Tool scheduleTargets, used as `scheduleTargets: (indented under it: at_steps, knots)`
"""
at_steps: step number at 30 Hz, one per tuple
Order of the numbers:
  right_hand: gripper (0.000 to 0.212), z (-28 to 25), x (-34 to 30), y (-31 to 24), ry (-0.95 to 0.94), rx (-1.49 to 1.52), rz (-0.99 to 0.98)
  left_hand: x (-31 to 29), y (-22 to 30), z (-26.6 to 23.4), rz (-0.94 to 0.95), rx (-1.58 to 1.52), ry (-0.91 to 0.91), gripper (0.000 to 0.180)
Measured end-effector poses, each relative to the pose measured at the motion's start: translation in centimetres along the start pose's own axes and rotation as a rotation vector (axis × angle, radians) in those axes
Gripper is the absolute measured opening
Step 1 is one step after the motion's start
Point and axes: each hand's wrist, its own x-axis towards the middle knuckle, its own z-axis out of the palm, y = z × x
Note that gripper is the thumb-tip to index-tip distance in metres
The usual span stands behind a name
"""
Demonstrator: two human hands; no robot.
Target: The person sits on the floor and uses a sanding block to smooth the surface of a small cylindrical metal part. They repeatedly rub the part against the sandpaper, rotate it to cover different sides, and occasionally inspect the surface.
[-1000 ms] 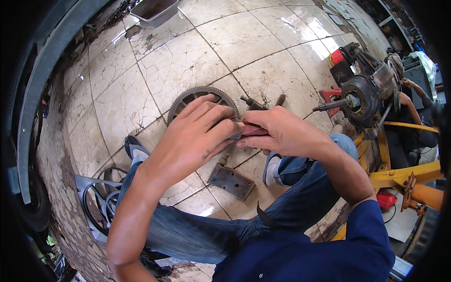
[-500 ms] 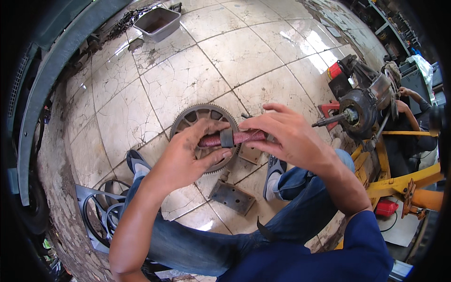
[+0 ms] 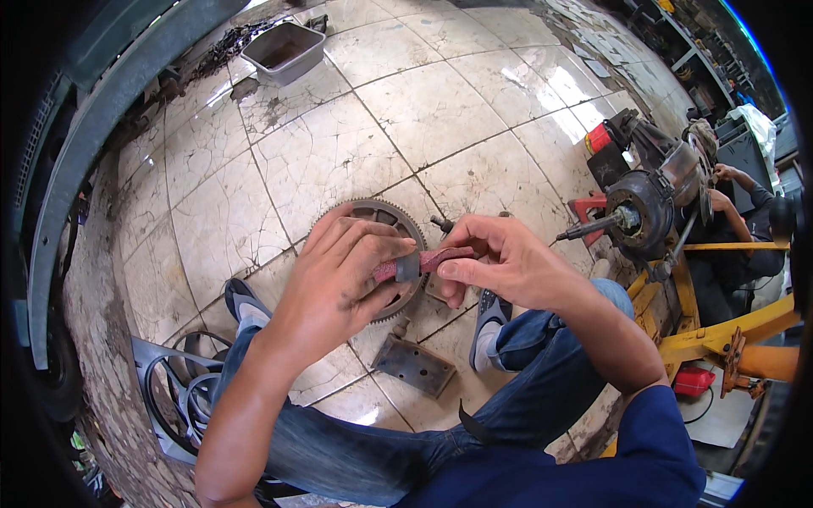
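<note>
A rolled reddish-brown strip point(image 3: 437, 257), rough like sandpaper, is held level between my two hands. Around its middle sits a dark grey band point(image 3: 408, 267). My left hand point(image 3: 334, 271) is closed round the left part of the roll, fingers over the top and thumb below. At the right end, my right hand point(image 3: 512, 262) pinches the roll, where a loose edge shows. Beneath the hands a toothed flywheel point(image 3: 362, 206) lies on the tiles, partly covered by my left hand.
A drilled metal block point(image 3: 415, 368) lies between my feet. Black belts point(image 3: 161, 385) rest at the left, and a grey plastic basin point(image 3: 288, 63) stands far left. On the right are an axle assembly point(image 3: 644, 207), a yellow frame point(image 3: 728, 334) and another person's arm point(image 3: 735, 216).
My right hand has turned from an open hold, fingers along the roll, to a pinch at its right end. My left fingers have closed further over the roll and band.
</note>
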Motion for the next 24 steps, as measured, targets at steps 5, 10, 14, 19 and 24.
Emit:
scheduleTargets:
  at_steps: [5, 10, 14, 19, 24]
  knots:
    - [0.029, 0.9, -0.3, -1.1, 0.111, -0.548, -0.242, -0.8, 0.2, -0.1, -0.384, -0.37, -0.12, 0.05]
    - [0.029, 0.6, 0.0, 0.1, 0.214, -0.745, -0.51, -0.2, 0.1, -0.1, -0.595, -0.656, -0.186, 0.049]
    - [0.035, 0.3, 0.4, -0.1, 0.179, -1.093, -0.805, -0.9, -0.8, 0.1, -0.783, -0.905, -0.259, 0.048]
    - [0.036, 0.0, 0.4, 0.1, 0.203, -1.074, -0.826, -0.7, -0.5, 0.4, -0.699, -0.93, -0.165, 0.047]
    - [0.025, 0.2, -0.2, -0.8, 0.173, -0.67, -0.288, -0.8, -0.3, 1.0, -0.336, -0.55, 0.001, 0.049]
